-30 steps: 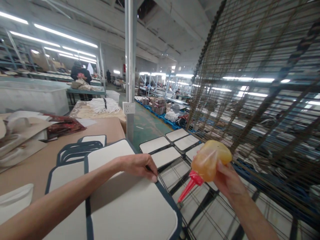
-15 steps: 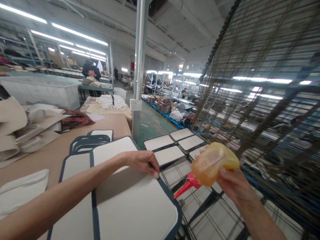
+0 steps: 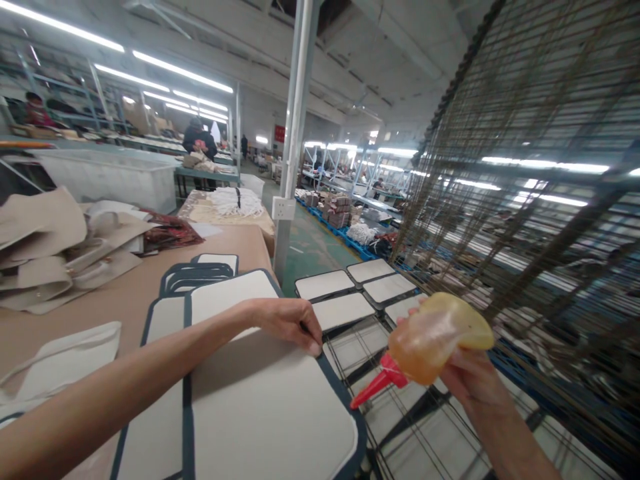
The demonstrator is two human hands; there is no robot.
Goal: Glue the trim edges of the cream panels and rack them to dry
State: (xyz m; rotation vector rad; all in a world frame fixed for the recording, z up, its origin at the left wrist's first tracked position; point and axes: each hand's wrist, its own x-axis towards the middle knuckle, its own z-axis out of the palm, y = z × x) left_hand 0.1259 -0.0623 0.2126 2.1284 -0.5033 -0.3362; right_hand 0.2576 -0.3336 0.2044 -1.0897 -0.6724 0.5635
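My right hand [image 3: 473, 373] is wrapped round a squeeze bottle [image 3: 433, 337] of amber liquid, tilted with its red nozzle [image 3: 377, 385] pointing down and left. The nozzle's tip is at the dark right-hand border of a pale panel [image 3: 270, 407], near its rounded front corner; whether it touches, I cannot tell. My left hand [image 3: 290, 321] reaches across that panel, fingers curled and closed on its right edge. Beneath and to the left lies another pale panel [image 3: 155, 393] with the same dark border. Several smaller dark-edged pieces [image 3: 200, 273] are stacked behind.
A wire rack [image 3: 395, 427] holding more pale panels stands at the right, and upright wire grids [image 3: 520, 147] rise above it. Beige cut pieces [image 3: 65, 247] lie at the left of the brown table [image 3: 175, 270]. A metal post [image 3: 295, 133] stands beyond. A person [image 3: 200, 140] is farther back.
The view has swung slightly left. The bottle's nozzle has shifted a little along the panel's border towards the front corner. My left hand keeps its place on the edge.
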